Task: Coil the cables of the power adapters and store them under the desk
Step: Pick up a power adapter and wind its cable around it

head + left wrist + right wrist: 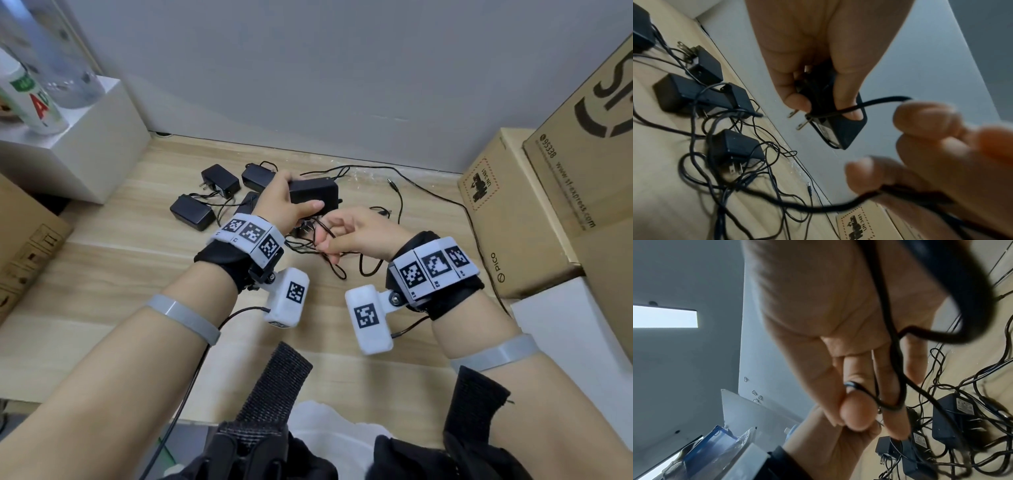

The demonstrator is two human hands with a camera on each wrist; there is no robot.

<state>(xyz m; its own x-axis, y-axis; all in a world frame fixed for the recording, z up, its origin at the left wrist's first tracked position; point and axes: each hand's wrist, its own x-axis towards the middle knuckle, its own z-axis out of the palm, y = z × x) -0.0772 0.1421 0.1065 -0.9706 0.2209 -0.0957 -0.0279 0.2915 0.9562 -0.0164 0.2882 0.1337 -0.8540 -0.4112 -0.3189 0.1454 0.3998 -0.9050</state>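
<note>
- Black adapter (313,196), lifted at centre frame, is being gripped by the left hand (284,202), lying lengthwise left to right.
- Its cable (322,236) is hanging lower right, being pinched by the right hand (356,233) just beside it.
- Other adapters (191,212) are lying on the table (102,274), upper left.

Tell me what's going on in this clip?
A person is winding up a power adapter's cable. The left hand grips a black adapter above the wooden floor, while the right hand pinches its thin cable. Several other adapters lie on the floor, their cables loose and tangled.
</note>
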